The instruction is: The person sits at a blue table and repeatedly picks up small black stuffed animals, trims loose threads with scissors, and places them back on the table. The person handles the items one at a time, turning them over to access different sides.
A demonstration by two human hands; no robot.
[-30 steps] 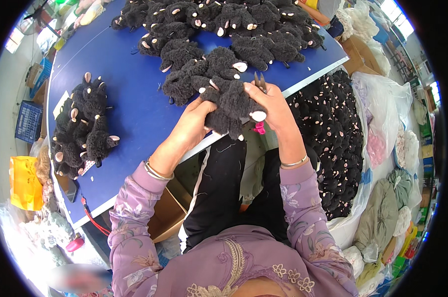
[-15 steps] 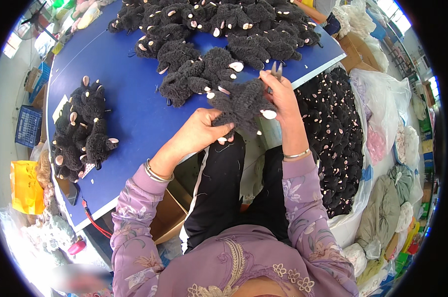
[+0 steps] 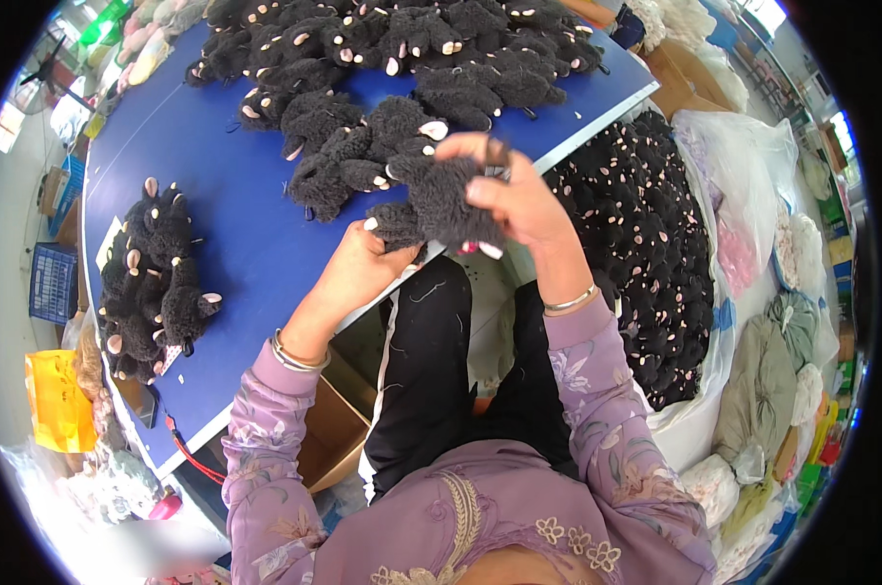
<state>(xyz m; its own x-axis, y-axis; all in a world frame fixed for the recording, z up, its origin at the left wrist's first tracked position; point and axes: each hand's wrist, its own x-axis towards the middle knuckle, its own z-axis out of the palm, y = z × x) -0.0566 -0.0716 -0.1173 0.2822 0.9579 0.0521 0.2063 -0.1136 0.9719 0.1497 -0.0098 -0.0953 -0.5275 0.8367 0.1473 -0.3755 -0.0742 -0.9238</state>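
Blue surface (image 3: 236, 161), heaped with black toys (image 3: 402, 44), spreads beyond the left grip (image 3: 363, 261) and right grip (image 3: 519, 195); both clasp a fuzzy toy (image 3: 439, 200) between them, long axis roughly crosswise. Pale-tipped limbs (image 3: 392, 220) point leftward; a pink-and-white tip (image 3: 488, 250) shows below the right grip, where blurred snips (image 3: 498, 158) sit.

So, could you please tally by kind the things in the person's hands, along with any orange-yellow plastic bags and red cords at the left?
Black plush toy: 1
Snips, blurred: 1
Orange-yellow plastic bag: 1
Red cord: 1
Total: 4
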